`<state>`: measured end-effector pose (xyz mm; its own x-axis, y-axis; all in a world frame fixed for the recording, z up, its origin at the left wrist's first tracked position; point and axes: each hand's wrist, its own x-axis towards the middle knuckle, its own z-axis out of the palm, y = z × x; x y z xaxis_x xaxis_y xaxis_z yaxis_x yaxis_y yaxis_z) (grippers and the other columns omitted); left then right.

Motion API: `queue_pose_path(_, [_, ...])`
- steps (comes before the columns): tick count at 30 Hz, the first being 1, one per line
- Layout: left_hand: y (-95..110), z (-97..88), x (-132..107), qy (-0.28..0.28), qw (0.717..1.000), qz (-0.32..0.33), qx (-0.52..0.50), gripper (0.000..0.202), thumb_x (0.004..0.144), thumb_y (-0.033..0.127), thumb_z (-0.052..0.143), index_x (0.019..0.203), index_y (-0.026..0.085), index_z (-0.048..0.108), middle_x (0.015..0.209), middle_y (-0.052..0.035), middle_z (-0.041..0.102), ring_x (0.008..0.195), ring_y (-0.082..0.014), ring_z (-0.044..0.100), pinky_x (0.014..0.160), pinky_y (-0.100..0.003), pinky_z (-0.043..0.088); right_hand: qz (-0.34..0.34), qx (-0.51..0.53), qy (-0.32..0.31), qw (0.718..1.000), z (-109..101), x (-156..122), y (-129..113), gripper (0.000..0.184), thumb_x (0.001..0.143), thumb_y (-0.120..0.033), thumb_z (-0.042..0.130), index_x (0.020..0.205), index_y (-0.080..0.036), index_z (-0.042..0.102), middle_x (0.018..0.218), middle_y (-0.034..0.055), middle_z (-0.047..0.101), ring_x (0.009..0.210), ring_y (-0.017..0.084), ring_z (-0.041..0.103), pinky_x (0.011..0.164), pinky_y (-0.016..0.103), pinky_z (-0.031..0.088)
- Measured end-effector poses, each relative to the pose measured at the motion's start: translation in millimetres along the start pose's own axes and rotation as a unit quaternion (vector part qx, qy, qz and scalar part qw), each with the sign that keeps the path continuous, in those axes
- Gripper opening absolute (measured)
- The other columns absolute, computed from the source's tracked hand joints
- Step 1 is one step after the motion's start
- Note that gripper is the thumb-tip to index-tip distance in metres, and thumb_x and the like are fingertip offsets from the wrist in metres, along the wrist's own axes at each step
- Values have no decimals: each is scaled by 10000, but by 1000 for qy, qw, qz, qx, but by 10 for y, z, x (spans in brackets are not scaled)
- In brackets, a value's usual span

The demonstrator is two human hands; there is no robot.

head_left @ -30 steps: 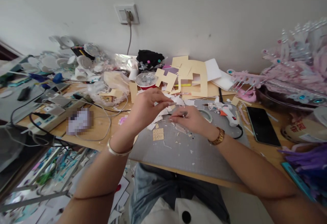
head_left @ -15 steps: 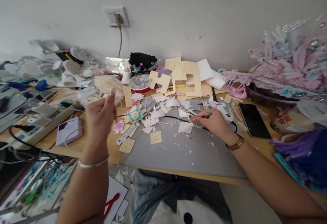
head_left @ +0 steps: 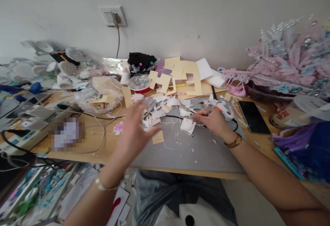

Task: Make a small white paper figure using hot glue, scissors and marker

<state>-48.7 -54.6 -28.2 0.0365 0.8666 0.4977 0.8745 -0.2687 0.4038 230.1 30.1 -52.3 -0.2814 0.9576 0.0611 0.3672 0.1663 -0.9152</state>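
My left hand is open, its thumb spread from blurred fingers, above the left edge of the grey mat. It hides part of the pieces lying there. A square patterned wooden piece lies just beyond the thumb. Over the mat, my right hand has thumb and fingers pinched together on something small and greyish that I cannot make out. A white paper scrap lies right by those fingertips. Several more white scraps are heaped between the hands. Behind the right hand sits a white glue gun.
Cut cream card sheets lean at the back. A plastic bag and power strip are on the left, with loose cables. On the right are a black phone and pink beaded decorations. A drawer of coloured bits sits below left.
My left hand has come down and right from above the plastic bag, going from closed to open. My right hand stays pinched near the same spot. The view has shifted slightly.
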Motion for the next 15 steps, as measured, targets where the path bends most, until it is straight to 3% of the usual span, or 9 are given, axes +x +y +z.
queue_pose_path(3, [507,529,144,-151,983,59,-83,909,712,478,811,1453,213,356,1434,-200,496,1339,-372,471,1080,-545,428,13,36,5,999,22,-7,7,442,657,-632,745,631,-191,736,572,14,632,544,146,514,502,261,359])
queue_pose_path(7, [771,993,287,-203,973,27,-105,1074,600,413,888,1468,162,307,1331,-222,539,1275,-405,506,1051,-571,420,41,139,25,989,58,-12,9,412,590,-588,815,607,-188,715,608,17,671,561,135,537,553,266,409])
queue_pose_path(11, [743,1148,292,-205,968,-26,-141,944,674,230,780,1467,154,276,1265,-185,578,1213,-346,556,1009,-496,457,78,217,45,972,80,1,26,454,506,-588,873,566,-178,686,554,0,636,508,98,471,513,243,360])
queue_pose_path(15, [675,1197,235,-193,953,-95,-212,775,732,134,651,1432,129,318,1097,-130,644,1012,-270,639,888,-414,506,96,266,55,957,61,25,73,535,456,-654,876,540,-171,660,545,5,622,502,85,445,492,233,323])
